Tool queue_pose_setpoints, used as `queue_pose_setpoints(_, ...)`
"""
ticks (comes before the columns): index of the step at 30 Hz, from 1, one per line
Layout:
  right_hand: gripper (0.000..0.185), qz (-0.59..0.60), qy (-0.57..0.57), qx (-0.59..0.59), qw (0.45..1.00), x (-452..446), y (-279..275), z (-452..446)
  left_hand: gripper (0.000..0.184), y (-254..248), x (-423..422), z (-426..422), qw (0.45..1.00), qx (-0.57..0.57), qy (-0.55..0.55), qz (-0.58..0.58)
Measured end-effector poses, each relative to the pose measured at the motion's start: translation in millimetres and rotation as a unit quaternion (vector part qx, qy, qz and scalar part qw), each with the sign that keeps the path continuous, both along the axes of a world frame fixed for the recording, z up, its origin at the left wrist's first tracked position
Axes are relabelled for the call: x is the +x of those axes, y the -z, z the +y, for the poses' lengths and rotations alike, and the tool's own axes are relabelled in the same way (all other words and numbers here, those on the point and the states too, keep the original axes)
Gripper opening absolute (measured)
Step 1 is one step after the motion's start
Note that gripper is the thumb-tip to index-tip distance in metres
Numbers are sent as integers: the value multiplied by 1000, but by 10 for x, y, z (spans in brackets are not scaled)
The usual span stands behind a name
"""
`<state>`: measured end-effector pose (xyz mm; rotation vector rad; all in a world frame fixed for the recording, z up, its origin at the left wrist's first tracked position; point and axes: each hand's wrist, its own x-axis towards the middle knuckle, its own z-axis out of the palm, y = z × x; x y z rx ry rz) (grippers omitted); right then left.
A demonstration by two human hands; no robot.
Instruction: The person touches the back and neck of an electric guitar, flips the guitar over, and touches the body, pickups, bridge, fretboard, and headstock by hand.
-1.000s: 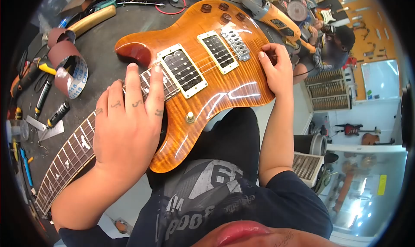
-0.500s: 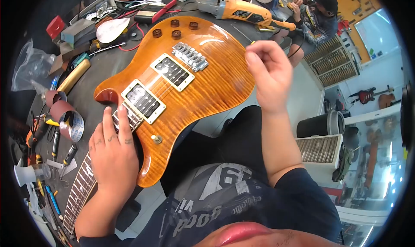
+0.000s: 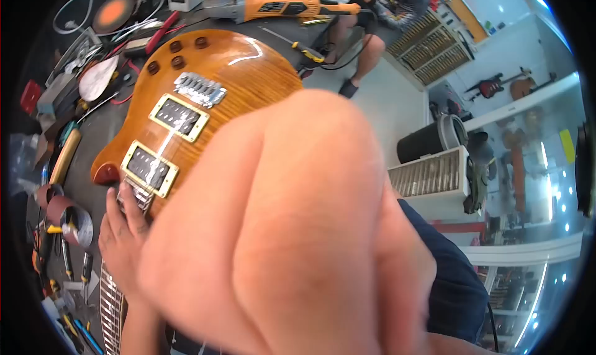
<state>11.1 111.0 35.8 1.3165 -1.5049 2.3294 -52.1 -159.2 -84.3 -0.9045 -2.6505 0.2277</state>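
An amber electric guitar [image 3: 248, 75] lies on the dark workbench, its body toward the top and its neck running down the left side. My left hand [image 3: 124, 231] rests over the upper frets beside the lower pickup [image 3: 149, 167], fingers extended against the strings. Very close to the camera, my right hand [image 3: 304, 231] is large and blurred and covers the guitar's lower body. Its fingers look bent, but their tips and anything between them are hidden.
An orange power tool [image 3: 279, 4] lies behind the guitar, near a yellow-handled screwdriver [image 3: 307, 52]. Sandpaper [image 3: 65, 212] and other hand tools crowd the left side. A person [image 3: 366, 44] sits beyond the bench. A black bin [image 3: 428, 141] stands right.
My right hand has come up from beside the guitar's edge to right before the camera. The view has turned, so the guitar appears further left. My left hand stays on the neck.
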Motion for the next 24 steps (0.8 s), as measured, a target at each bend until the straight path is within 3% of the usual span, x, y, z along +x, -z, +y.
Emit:
queue_pose_setpoints(3, 4, -8, 34, 55, 998, -116, 295, -73, 73, 11, -12, 8, 999, 24, 20, 24)
queue_pose_setpoints(7, 10, 115, 169, 191, 960, -296, 928, -253, 70, -5, 1, 8, 999, 36, 28, 23)
queue_pose_setpoints(10, 12, 77, 195, 212, 954, -288, 1268, -233, 68, -14, 8, 28, 999, 21, 15, 21)
queue_pose_setpoints(24, 15, 144, 247, 220, 933, -298, 1384, -258, 71, -11, -11, 50, 999, 16, 16, 38)
